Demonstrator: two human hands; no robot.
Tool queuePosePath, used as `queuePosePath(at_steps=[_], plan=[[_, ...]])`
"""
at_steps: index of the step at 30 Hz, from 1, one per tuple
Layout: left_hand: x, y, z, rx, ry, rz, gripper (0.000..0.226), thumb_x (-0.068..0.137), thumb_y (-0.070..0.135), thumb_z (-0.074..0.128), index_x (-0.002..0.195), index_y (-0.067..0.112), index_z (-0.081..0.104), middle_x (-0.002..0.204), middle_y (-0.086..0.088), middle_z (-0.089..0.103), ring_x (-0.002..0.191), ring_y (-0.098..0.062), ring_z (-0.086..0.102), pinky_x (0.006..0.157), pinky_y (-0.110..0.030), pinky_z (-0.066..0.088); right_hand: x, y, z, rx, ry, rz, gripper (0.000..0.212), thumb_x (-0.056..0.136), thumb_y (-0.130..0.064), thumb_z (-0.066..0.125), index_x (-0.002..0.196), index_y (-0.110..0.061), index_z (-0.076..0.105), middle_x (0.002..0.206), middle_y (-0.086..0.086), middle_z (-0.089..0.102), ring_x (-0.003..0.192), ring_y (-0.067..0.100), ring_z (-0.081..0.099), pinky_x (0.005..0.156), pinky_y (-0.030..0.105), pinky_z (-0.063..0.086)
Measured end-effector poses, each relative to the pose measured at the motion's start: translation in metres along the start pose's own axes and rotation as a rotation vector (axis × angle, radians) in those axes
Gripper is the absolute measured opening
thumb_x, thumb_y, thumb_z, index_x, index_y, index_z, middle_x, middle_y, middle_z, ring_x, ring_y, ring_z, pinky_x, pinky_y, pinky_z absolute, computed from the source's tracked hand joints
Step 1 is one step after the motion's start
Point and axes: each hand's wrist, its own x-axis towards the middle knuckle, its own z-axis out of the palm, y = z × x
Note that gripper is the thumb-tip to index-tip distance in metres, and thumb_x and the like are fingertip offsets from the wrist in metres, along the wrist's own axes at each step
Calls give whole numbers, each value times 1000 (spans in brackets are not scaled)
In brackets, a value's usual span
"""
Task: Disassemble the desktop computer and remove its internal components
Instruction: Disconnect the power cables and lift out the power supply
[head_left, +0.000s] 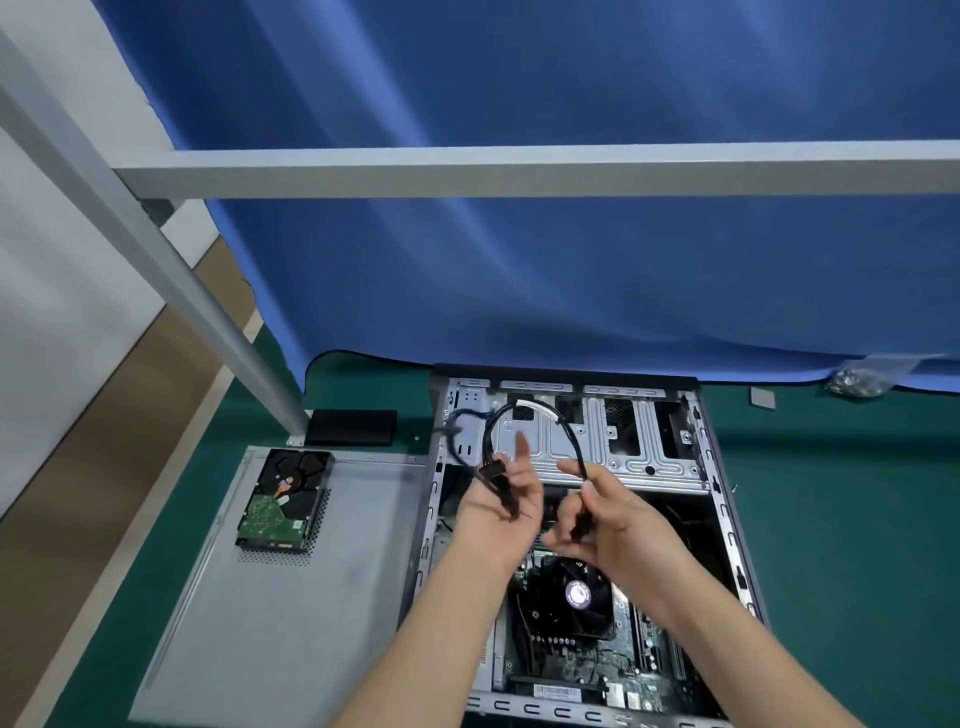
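Two hands meet above the open computer case (722, 525), which lies on its side on the green desk (841, 519) with its inside facing up. Between them runs a black cable (563, 434) that loops up over the silver drive cage (597, 447) at the far end of the case. The left hand (506, 506) holds the cable's black connector (491, 473) end, fingers curled round the bundle with the index finger standing straight up. The right hand (608, 514) pinches the other run of the cable between thumb and fingers, just beside the left hand and a little lower. Motion blur softens both hands, so exactly which fingers press the wire is hard to tell. A further black strand (457, 426) trails off to the left wall of the case, near the cage's corner. Below the hands, inside the case, the motherboard (628, 670) shows with a round black cooler fan (579, 597) bearing a pale label at its hub. Left of the case, touching its side, lies the grey side panel (291, 623), flat on the desk, and a hard drive (283, 499) rests on the panel's far part with its green circuit board up. Beyond the panel sits a flat black box (350, 427) at the foot of a grey metal frame post (208, 306). A blue cloth (571, 260) hangs behind the desk; at the far right a small bag of screws (854, 383) and a little grey square piece (762, 398) lie near its hem.
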Motion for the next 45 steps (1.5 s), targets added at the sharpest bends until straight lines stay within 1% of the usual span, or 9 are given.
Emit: queuePosePath(at_steps=[6, 12, 18, 23, 28, 32, 35, 40, 45], plan=[[13, -7, -8, 504, 418, 440, 39, 102, 37, 35, 81, 9, 52, 53, -3, 54, 39, -12, 45, 49, -25, 40, 3, 6, 5, -605, 123, -57, 22, 93, -8, 54, 112, -18, 57, 79, -3, 61, 80, 9, 62, 93, 35, 47], [0, -31, -7, 777, 319, 684, 31, 103, 32, 32, 89, 13, 52, 77, 1, 66, 61, -10, 62, 56, -21, 48, 15, 15, 22, -532, 293, -92, 21, 93, -33, 55, 99, -13, 51, 66, -2, 54, 52, 10, 53, 64, 37, 49], [-17, -37, -22, 1215, 97, 629, 22, 103, 25, 33, 115, 31, 50, 117, 13, 60, 111, -8, 55, 89, -25, 43, 20, 10, 14, -555, 487, -159, 27, 101, -30, 37, 82, -14, 46, 73, 4, 56, 71, 20, 55, 63, 30, 47], [-24, -12, -17, 1251, -39, 520, 62, 97, 36, 47, 149, 29, 14, 151, 3, 28, 133, -14, 37, 112, -38, 31, 18, -3, 13, -459, 418, -218, 22, 103, -23, 32, 85, -14, 41, 58, 4, 52, 59, 17, 63, 54, 29, 55], [-28, -7, -4, 1443, 8, 386, 126, 49, 83, 59, 149, 32, 1, 143, -2, 43, 127, -19, 47, 108, -42, 37, 18, -2, 28, -762, 245, -324, 18, 101, -28, 36, 88, -23, 46, 56, -10, 52, 58, 16, 56, 61, 45, 54], [-29, -7, -1, 1318, 104, 430, 120, 43, 80, 64, 143, 28, 21, 133, -7, 47, 120, -25, 50, 96, -42, 48, 19, 6, 40, -860, 169, -361, 20, 101, -32, 34, 85, -32, 44, 71, -7, 59, 59, 9, 59, 53, 34, 51], [-24, 3, -5, 1498, 354, 640, 87, 58, 75, 65, 123, 26, 33, 125, 4, 28, 126, -16, 26, 100, -33, 32, 19, 5, 42, -878, 229, -440, 20, 102, -28, 33, 89, -33, 47, 61, -7, 52, 48, 4, 51, 44, 22, 45], [-34, 22, -12, 1545, 297, 1598, 70, 67, 60, 63, 109, 8, 42, 116, -5, 37, 111, -16, 32, 99, -23, 21, 20, -3, 43, -638, 273, -440, 18, 103, -27, 34, 98, -31, 50, 50, -13, 43, 43, 11, 50, 53, 40, 48], [-36, 39, -1, 1454, -174, 906, 83, 64, 62, 60, 132, 20, 37, 125, 6, 53, 118, -6, 51, 104, -28, 39, 24, -4, 53, -629, 114, -416, 20, 103, -23, 34, 96, -27, 53, 52, -11, 40, 42, 14, 45, 47, 35, 46]])
